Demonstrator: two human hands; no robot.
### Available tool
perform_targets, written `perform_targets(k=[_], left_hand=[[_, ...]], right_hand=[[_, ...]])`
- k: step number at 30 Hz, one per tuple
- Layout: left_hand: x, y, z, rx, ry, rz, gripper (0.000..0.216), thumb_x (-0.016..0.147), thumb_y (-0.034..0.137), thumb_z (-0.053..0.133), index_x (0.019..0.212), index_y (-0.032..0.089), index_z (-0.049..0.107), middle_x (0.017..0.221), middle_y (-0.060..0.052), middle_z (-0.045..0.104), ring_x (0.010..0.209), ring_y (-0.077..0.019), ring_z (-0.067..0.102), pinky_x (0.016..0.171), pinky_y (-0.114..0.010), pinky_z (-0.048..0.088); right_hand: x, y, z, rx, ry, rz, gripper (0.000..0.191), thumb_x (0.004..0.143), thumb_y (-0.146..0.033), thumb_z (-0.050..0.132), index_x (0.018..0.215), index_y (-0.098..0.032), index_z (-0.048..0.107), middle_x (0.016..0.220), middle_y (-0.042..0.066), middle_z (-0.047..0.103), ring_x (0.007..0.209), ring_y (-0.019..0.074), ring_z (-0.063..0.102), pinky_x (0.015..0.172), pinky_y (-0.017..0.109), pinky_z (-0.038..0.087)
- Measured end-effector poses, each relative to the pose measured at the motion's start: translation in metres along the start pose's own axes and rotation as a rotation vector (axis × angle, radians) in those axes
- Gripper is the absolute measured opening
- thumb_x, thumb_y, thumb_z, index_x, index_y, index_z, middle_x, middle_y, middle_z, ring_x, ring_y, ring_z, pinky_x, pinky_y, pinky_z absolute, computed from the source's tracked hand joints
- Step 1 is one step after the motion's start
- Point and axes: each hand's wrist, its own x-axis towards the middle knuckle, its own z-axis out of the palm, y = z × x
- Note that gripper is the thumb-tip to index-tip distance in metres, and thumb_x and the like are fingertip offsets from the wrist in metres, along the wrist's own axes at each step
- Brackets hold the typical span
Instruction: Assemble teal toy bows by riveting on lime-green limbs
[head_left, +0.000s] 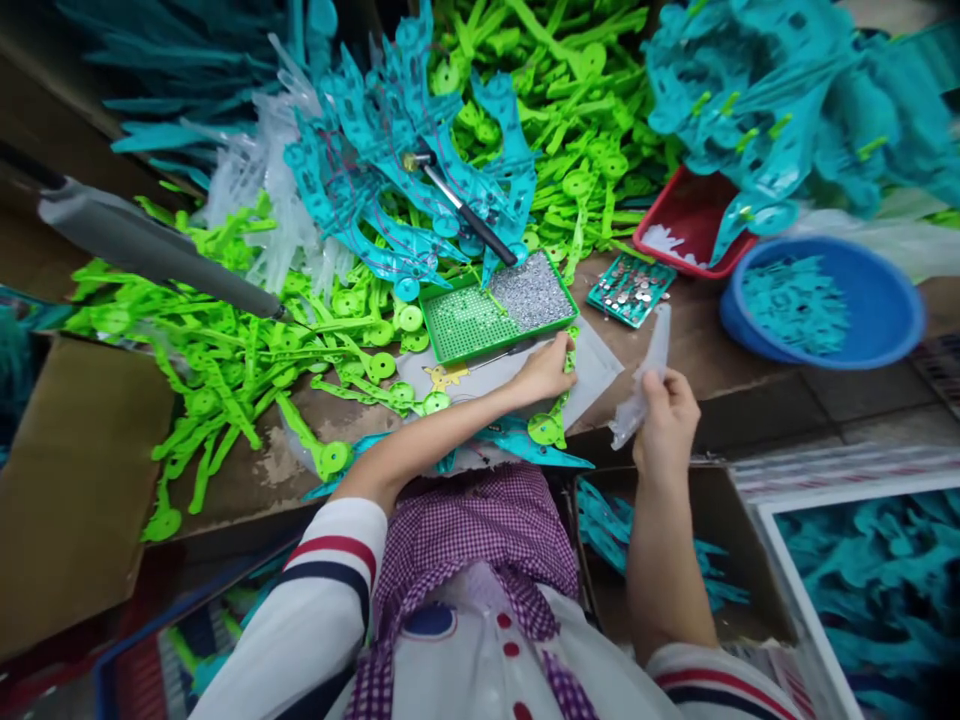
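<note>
My left hand [551, 370] reaches across the work surface, its fingers closed at the upper part of a lime-green plastic piece [549, 428] with a round end. In my right hand [669, 415], a translucent white plastic piece [658, 340] is pinched between thumb and fingers, tilted upright. Just beyond my left hand lies a green tray [442, 345], its right part full of small grey metal pieces [532, 290]. A teal shell part [525, 445] lies at the edge nearest me, partly under my left forearm.
Lime-green pieces [322, 330] are heaped at left and back. Teal parts [375, 150] lie behind the tray, with a hammer [469, 210] on them. A grey power screwdriver [157, 245] hangs at left. At right are a small teal tray [630, 290], red bin [679, 195] and blue basin [885, 300].
</note>
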Motion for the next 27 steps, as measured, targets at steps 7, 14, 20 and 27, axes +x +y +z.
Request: perform_targets(k=[7, 14, 20, 27], left_hand=[[0.006, -0.004, -0.002, -0.09, -0.04, -0.033, 0.04, 0.08, 0.005, 0.06, 0.117, 0.017, 0.051, 0.078, 0.002, 0.06, 0.079, -0.0187, 0.061, 0.074, -0.031, 0.045], [0.006, -0.011, 0.002, -0.17, -0.001, 0.003, 0.039, 0.082, 0.009, 0.064, 0.118, 0.017, 0.053, 0.08, 0.001, 0.063, 0.078, -0.0175, 0.061, 0.076, -0.033, 0.047], [0.007, -0.019, 0.004, -0.269, -0.005, 0.01, 0.068, 0.082, 0.01, 0.069, 0.144, 0.01, 0.041, 0.08, 0.001, 0.063, 0.078, -0.019, 0.064, 0.079, -0.036, 0.051], [0.011, -0.025, 0.008, -0.267, -0.029, 0.036, 0.071, 0.084, 0.01, 0.068, 0.149, 0.007, 0.039, 0.082, -0.001, 0.064, 0.08, -0.0202, 0.065, 0.079, -0.036, 0.051]], right_hand=[[0.007, 0.008, -0.013, -0.014, -0.296, 0.168, 0.045, 0.071, -0.057, 0.079, 0.099, -0.024, 0.066, 0.077, 0.0, 0.069, 0.06, 0.0158, 0.062, 0.05, 0.027, 0.05], [0.02, 0.018, 0.013, -0.039, -0.457, 0.217, 0.06, 0.06, -0.057, 0.087, 0.105, -0.022, 0.067, 0.082, 0.002, 0.073, 0.064, 0.0167, 0.065, 0.053, 0.029, 0.056], [0.013, 0.015, 0.015, -0.05, -0.532, 0.26, 0.064, 0.054, -0.06, 0.09, 0.1, -0.021, 0.068, 0.078, 0.001, 0.073, 0.059, 0.015, 0.064, 0.05, 0.027, 0.055], [0.014, 0.016, 0.015, -0.089, -0.535, 0.28, 0.068, 0.05, -0.063, 0.091, 0.096, -0.019, 0.069, 0.071, 0.002, 0.069, 0.059, 0.0157, 0.063, 0.051, 0.028, 0.054]])
